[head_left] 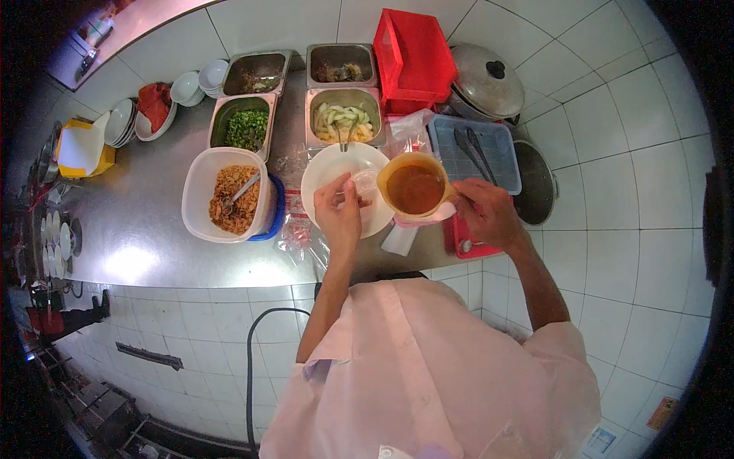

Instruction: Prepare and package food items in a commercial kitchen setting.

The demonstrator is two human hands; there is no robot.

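Observation:
My right hand point(487, 213) grips the handle of a yellowish plastic measuring jug point(417, 186) that holds reddish-brown liquid. Left of the jug, my left hand point(339, 212) is over a large white bowl point(312, 172), thumb and fingers around a small clear plastic cup point(365, 182); whether the fingers touch it is hard to tell. Behind the bowl, a steel tray of cut cucumber and pale yellow pieces point(344, 121) has tongs in it. To the left is a translucent tub point(192, 198) of brown crumbly food with a spoon, partly over a blue lid point(275, 212).
Steel trays, one with chopped green herbs point(246, 129), stand behind the tub. Stacked white bowls point(186, 87) line the back left. A red bin point(413, 54), a lidded pot point(487, 80) and a blue tray with tongs point(447, 137) are at the right.

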